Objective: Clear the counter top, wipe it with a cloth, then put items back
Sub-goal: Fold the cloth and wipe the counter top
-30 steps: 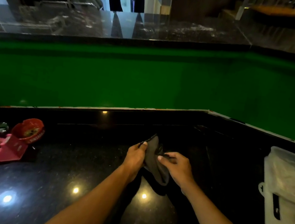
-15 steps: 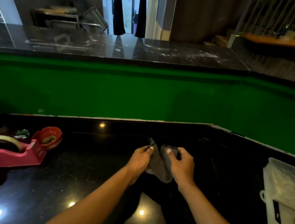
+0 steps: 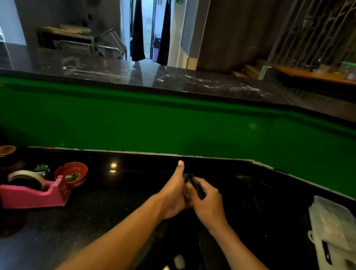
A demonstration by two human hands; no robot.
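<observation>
My right hand [image 3: 207, 202] pinches the bunched cloth [image 3: 190, 179]; my left hand [image 3: 174, 191] touches it alongside, thumb raised, bare counter [image 3: 114, 197] beneath both.

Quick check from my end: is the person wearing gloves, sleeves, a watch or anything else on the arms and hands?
Nothing worn shows. The left hand and right hand are bare, with no gloves, rings or watch in view. Both forearms are bare as far as the bottom edge of the picture, so no sleeve or cuff appears. Whatever is worn above that is out of view.
</observation>
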